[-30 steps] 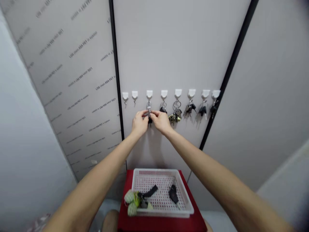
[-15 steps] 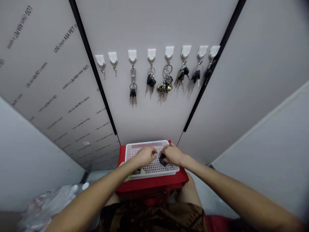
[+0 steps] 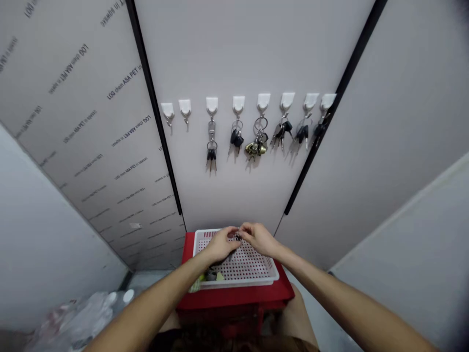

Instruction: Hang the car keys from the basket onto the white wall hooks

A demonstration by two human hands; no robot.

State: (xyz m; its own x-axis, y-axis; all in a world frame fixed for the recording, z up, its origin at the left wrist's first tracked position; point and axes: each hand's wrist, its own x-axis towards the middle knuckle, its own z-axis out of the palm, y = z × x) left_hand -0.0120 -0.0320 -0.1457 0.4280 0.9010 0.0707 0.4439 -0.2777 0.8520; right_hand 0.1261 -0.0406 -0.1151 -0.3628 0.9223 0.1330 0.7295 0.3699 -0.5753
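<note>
My left hand (image 3: pixel 220 245) and my right hand (image 3: pixel 259 238) meet above the white perforated basket (image 3: pixel 252 271). Between their fingertips is a small bunch of keys (image 3: pixel 237 237); a metal ring shows there, and a dark part hangs under the left palm, mostly hidden. The fingers of both hands are closed on it. Below my left wrist, more dark keys (image 3: pixel 210 275) lie in the basket's near left corner, with a pale yellow piece (image 3: pixel 220 276) next to them.
The basket rests on a red stool (image 3: pixel 234 297) between my knees. On the wall ahead, bunches of keys (image 3: pixel 211 154) hang from several white hooks (image 3: pixel 239 103); the two leftmost hooks (image 3: pixel 185 106) are bare. Plastic bags and bottles (image 3: pixel 88 313) are at the lower left.
The bunch of keys has been lifted from the basket's right side and brought left to my left hand. My hands have come together. The view has tilted up a little.
</note>
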